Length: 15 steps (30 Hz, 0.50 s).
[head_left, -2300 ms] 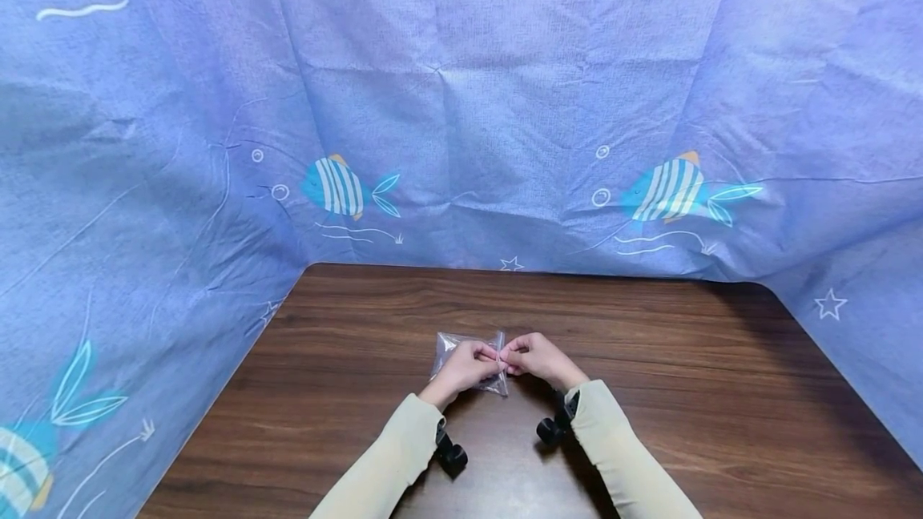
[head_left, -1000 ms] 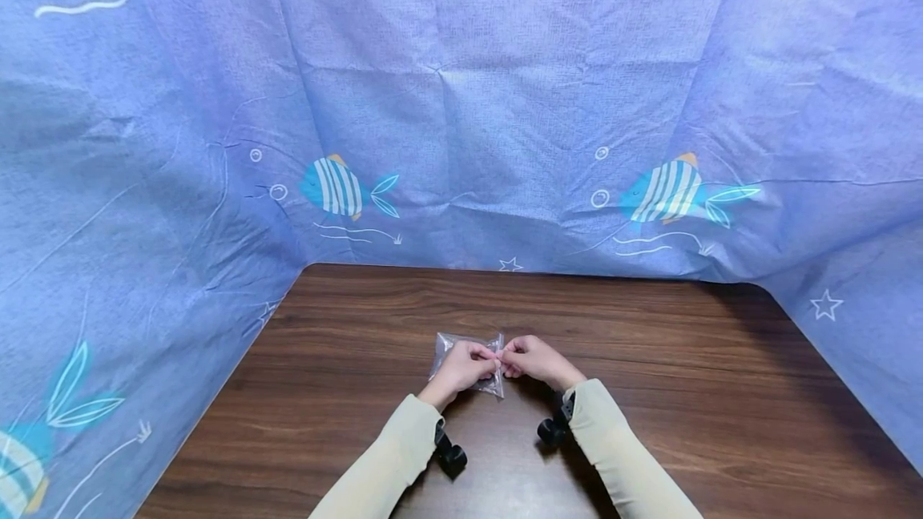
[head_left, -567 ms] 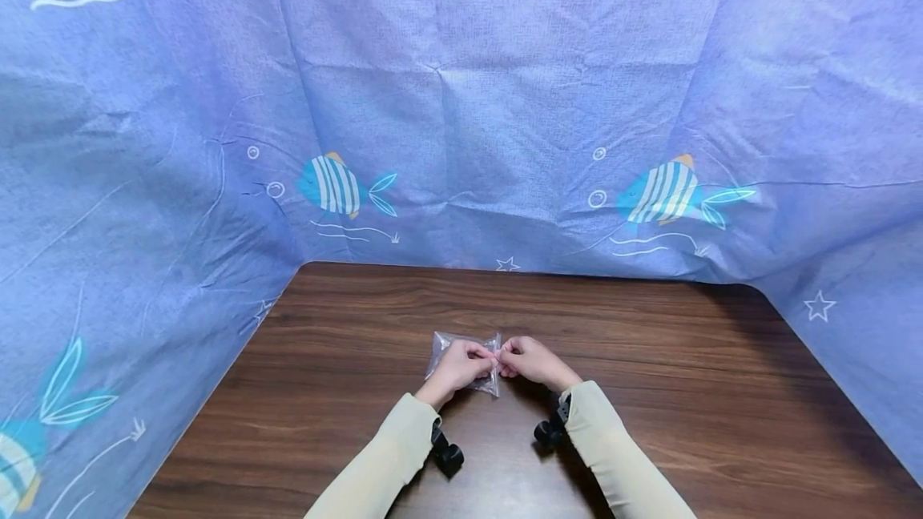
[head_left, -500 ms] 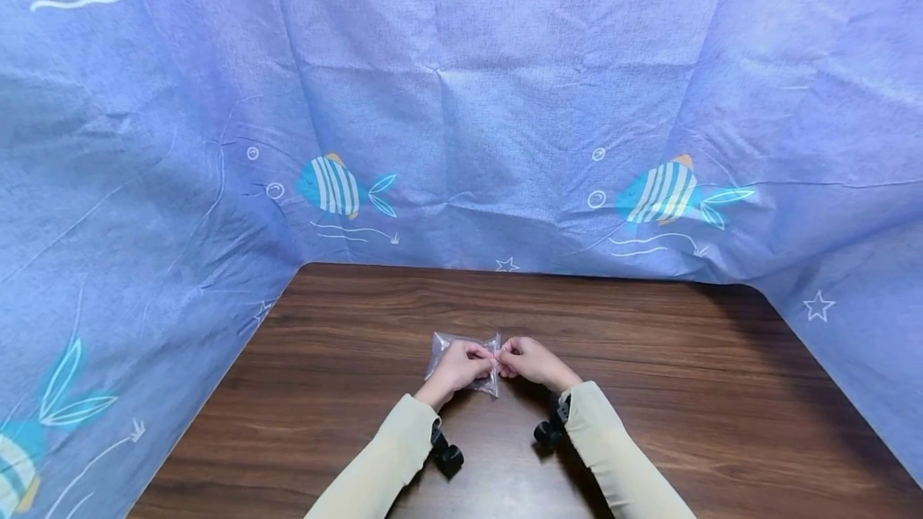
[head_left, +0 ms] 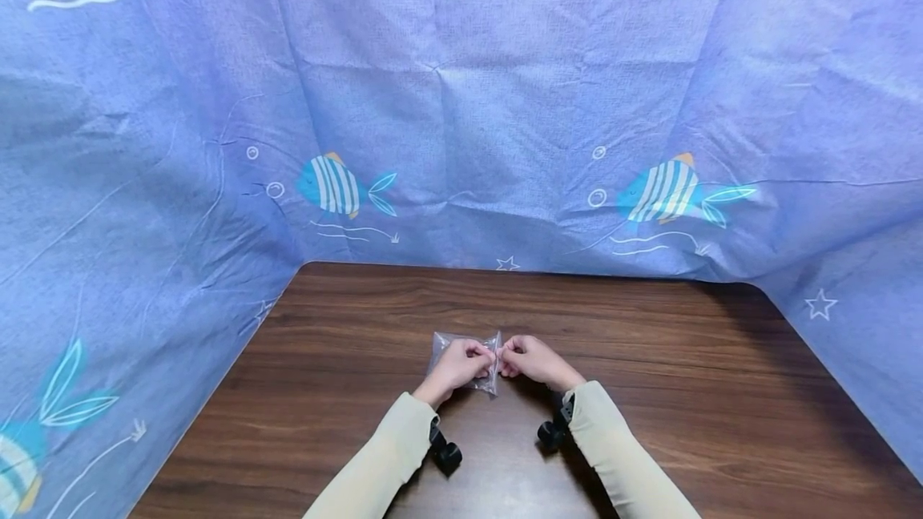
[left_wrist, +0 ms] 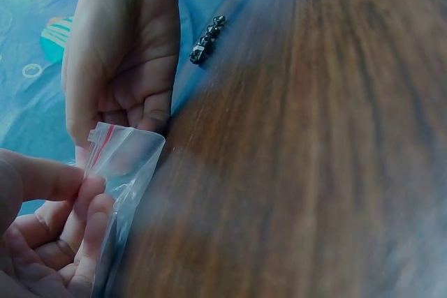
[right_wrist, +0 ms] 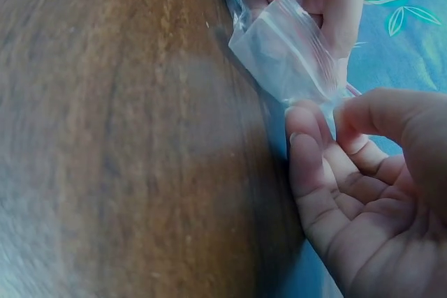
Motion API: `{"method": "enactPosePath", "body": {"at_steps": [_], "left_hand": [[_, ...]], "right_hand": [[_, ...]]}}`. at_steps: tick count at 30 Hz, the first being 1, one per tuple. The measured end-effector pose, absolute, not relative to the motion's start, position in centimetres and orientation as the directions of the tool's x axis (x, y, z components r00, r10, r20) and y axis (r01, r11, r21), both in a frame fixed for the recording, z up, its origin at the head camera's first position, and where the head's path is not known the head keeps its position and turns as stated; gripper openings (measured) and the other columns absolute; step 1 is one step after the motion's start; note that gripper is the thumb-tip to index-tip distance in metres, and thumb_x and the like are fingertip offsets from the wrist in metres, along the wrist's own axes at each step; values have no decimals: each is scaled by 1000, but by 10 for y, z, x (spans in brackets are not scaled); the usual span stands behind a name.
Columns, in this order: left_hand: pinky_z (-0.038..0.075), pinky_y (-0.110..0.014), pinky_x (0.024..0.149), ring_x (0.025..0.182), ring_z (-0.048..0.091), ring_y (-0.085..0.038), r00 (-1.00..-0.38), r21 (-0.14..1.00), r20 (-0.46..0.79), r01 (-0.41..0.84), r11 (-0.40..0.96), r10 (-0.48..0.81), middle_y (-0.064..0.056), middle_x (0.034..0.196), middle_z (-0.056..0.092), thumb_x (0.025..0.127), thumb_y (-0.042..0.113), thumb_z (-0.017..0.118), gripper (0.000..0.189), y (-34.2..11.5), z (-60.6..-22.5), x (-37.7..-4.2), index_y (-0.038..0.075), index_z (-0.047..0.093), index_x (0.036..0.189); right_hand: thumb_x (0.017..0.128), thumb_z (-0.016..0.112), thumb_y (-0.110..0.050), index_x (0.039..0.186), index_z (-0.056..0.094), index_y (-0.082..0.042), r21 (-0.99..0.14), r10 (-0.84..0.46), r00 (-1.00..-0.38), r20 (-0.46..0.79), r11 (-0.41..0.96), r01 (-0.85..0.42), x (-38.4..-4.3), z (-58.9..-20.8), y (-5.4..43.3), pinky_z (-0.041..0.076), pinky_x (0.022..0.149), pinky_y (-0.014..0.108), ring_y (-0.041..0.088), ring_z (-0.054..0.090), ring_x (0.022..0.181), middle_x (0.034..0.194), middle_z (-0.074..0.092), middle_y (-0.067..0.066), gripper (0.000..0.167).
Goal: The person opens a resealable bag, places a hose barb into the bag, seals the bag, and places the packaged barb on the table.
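Note:
A clear zip-lock bag is held low over the table, its mouth facing right. My left hand pinches it near the red seal strip, with thumb against index finger; in the left wrist view the bag rises above those fingers. My right hand is at the mouth edge, thumb and curled fingers around the bag's rim. Seen in the right wrist view, the bag's mouth runs down to the right fingertips. The bag's contents are mostly hidden by my left hand.
The brown wood-grain table spreads around both hands. Blue fish-print cloth hangs behind and at the sides. In the left wrist view, a row of small dark glossy pieces shows beside my right wrist. Black camera mounts hang under the wrists.
Both hands stay at the bag's mouth. My right fingertips have drawn slightly apart from the left ones, to the right. The view has shifted a little.

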<state>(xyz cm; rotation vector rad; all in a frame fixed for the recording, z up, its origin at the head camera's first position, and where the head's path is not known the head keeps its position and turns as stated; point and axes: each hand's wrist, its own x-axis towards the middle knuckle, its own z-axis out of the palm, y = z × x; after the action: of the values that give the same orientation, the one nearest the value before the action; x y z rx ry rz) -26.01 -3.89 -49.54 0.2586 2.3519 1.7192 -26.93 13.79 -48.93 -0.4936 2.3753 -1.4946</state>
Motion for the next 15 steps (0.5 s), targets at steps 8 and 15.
{"method": "enactPosePath", "body": {"at_steps": [8, 15], "left_hand": [[49, -18, 56, 56, 55, -5, -956, 953, -78, 12, 304, 284, -3, 69, 62, 88, 5, 61, 13, -40, -493, -259, -7, 67, 89], [45, -16, 46, 47, 53, -4, -943, 950, -76, 30, 311, 323, -7, 66, 64, 90, 5, 59, 13, -42, -489, -262, -7, 65, 87]], "right_hand": [[96, 50, -8, 88, 59, 6, -898, -420, -906, -60, 419, -134, -270, -488, 139, 52, 62, 25, 10, 58, 64, 73, 63, 7, 19], [96, 54, -13, 83, 62, 2, -830, -404, -914, -37, 522, -197, -270, -483, 142, 49, 57, 25, 10, 56, 60, 70, 63, 5, 21]]}}
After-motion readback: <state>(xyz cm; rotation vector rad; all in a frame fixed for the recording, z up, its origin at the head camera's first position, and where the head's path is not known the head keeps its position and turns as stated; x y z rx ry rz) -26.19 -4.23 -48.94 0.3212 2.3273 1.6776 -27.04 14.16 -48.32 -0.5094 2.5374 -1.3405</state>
